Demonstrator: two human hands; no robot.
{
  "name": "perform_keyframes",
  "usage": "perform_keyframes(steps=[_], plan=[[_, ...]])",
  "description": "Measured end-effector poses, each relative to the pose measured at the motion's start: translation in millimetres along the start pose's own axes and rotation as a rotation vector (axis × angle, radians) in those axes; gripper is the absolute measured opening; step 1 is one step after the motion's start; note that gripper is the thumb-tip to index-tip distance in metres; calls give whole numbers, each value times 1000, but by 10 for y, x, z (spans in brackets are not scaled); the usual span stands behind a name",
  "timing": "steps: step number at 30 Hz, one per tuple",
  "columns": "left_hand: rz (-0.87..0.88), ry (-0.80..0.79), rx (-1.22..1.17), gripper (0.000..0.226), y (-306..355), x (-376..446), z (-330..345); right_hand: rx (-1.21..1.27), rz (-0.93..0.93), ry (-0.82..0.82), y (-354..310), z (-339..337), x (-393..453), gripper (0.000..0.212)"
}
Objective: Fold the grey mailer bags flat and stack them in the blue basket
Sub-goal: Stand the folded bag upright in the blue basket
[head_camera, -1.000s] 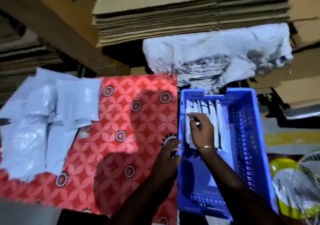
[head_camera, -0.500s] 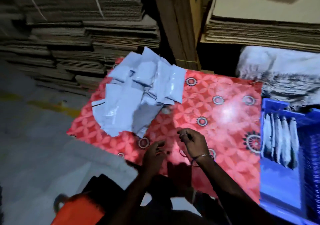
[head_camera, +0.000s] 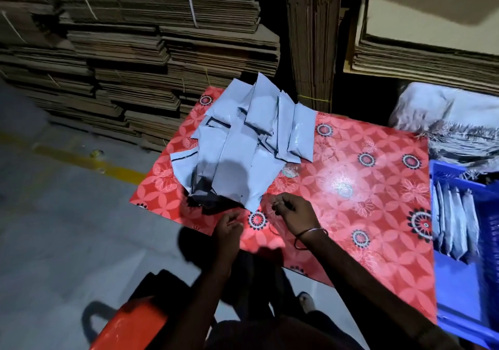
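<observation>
Hovering near the grey mailer bags (head_camera: 243, 144), left hand (head_camera: 226, 226) and right hand (head_camera: 295, 213) curl loosely, empty.

Both bare forearms reach forward from the bottom of the view, converging toward the middle; the left hand (head_camera: 228, 226) is held low with its fingers loosely curled inward, palm turned toward the right, and holds nothing that can be seen; the right hand (head_camera: 294, 214) sits just beside it and slightly farther forward, its fingers bent and the thumb and forefinger drawn together in a pinch; whether that grip encloses anything cannot be told; a thin bangle (head_camera: 310, 233) and a dark band circle the right wrist.
</observation>
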State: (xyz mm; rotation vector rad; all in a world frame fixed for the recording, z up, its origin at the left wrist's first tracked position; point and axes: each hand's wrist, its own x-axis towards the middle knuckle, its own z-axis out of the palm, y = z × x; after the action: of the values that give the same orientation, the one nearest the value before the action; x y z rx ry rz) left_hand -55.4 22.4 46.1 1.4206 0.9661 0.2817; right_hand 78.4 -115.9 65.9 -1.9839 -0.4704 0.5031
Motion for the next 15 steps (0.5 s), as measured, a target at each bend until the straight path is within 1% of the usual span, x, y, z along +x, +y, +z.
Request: perform_keyframes(steps=[1, 3, 4, 6, 11, 13, 15], plan=[[-4, 10, -14, 32, 40, 4, 0, -10, 2, -1, -12, 1, 23, 31], [-10, 28, -30, 41, 88, 27, -3, -24, -2, -16, -64, -6, 79, 30], [-8, 38, -29, 46, 104, 41, -9, -23, -8, -30, -82, -5, 121, 27], [-15, 46, -12, 45, 132, 80, -18, -20, -20, -43, -124, -1, 229, 14], [6, 112, 25, 37, 182, 212, 9, -75, -77, -59, -226, 12, 579, 20], [-15, 118, 18, 28, 174, 267, 16, -111, -105, -72, -236, 30, 766, 23], [-27, 122, 38, 30, 146, 296, -3, -183, -191, -102, -297, 35, 920, 28]])
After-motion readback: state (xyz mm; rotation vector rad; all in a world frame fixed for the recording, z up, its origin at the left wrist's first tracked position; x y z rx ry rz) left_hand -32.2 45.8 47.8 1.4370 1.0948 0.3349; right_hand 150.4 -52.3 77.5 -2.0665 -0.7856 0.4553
